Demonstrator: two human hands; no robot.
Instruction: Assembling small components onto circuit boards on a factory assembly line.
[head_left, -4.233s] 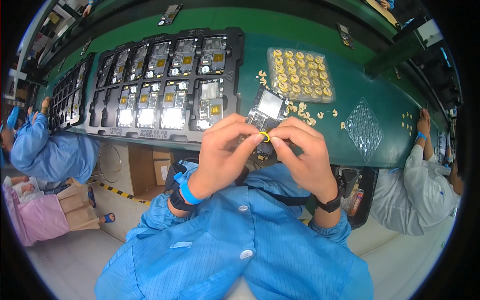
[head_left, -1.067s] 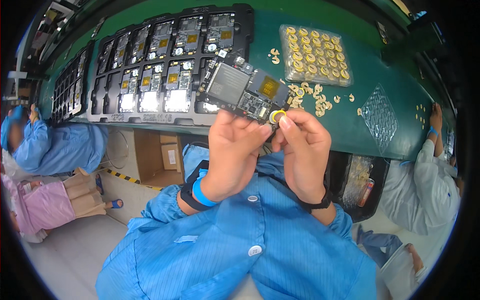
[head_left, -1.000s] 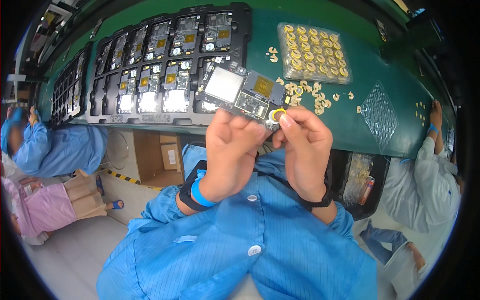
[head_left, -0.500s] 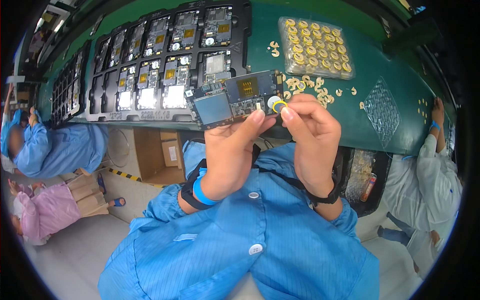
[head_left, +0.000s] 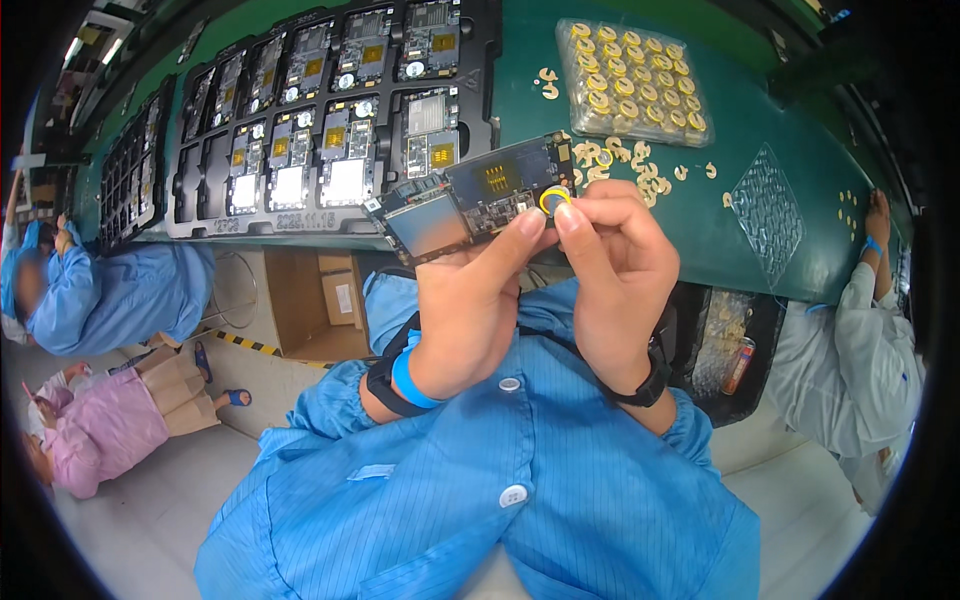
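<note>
My left hand grips a dark circuit board by its near edge, thumb on top, and holds it tilted above the front of the bench. The board carries a grey metal shield plate and a gold contact patch. Between the thumb and fingers of my right hand is a yellow-rimmed coin cell, over the right end of the board. Whether the cell is fixed to the board I cannot tell. My two thumbs are close together.
A black tray of similar boards stands at the left, with another black tray beyond it. A clear blister tray of yellow-rimmed cells sits at the back right. Small pale pieces and a clear plastic sheet lie nearby. Co-workers flank the bench.
The yellow-rimmed cell has shifted slightly up and left, now covering the white round spot on the board. The board has tilted a little, its right end higher.
</note>
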